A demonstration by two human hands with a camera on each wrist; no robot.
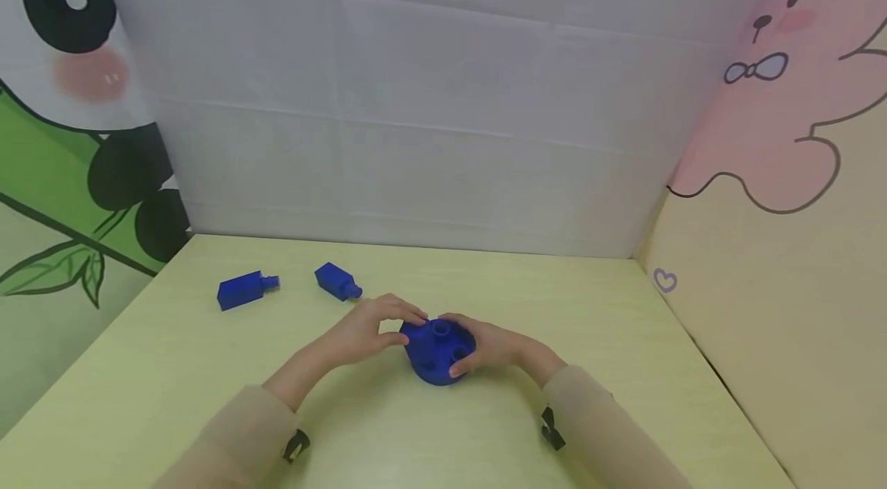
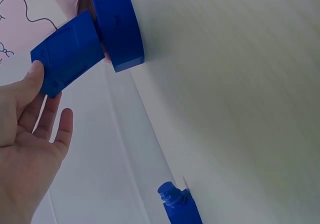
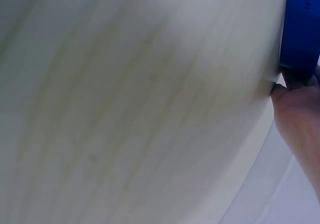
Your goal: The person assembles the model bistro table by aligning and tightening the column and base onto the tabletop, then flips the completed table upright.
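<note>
A round, low blue holder (image 1: pixel 438 377) with raised ring-shaped sockets rests on the table in the head view. My right hand (image 1: pixel 495 344) grips its right side, thumb at the near rim and fingers on the far side. My left hand (image 1: pixel 363 331) pinches a blue bottle-shaped block (image 2: pixel 70 54) between thumb and fingers. This block leans at the holder's left side, its end toward the holder hidden behind the rim in the left wrist view. In the right wrist view the holder's wall (image 3: pixel 301 29) shows at the right edge, above my right hand (image 3: pixel 300 114).
Two more blue bottle-shaped pieces lie on their sides on the pale yellow table (image 1: pixel 596 366): one (image 1: pixel 242 291) farther left, another (image 1: pixel 337 282) just beyond my left hand. A white panel (image 1: pixel 416 165) stands along the back, with printed walls at both sides.
</note>
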